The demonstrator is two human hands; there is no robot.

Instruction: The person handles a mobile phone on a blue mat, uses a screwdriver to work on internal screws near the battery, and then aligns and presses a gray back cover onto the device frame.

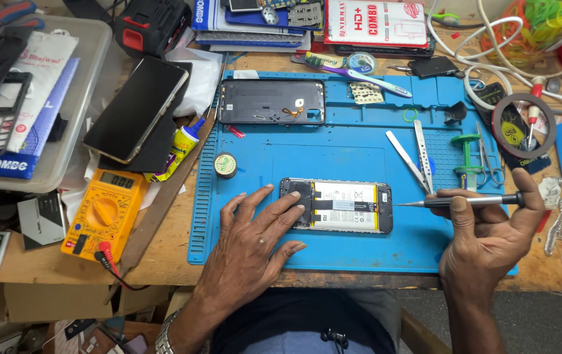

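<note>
Head view: nearest, at seven o'clock, the left hand (255, 239) lies with fingers spread, fingertips pressing the left end of the opened phone (337, 206). At four o'clock the right hand (487, 229) has its fingers pinched around a slim screwdriver (464, 202), tip aimed at the phone's right edge. Centred on the blue mat (359, 160), the phone looks light, stiff and fragile; best held by its edges. Farther, at twelve o'clock, lies a detached back cover (272, 102).
</note>
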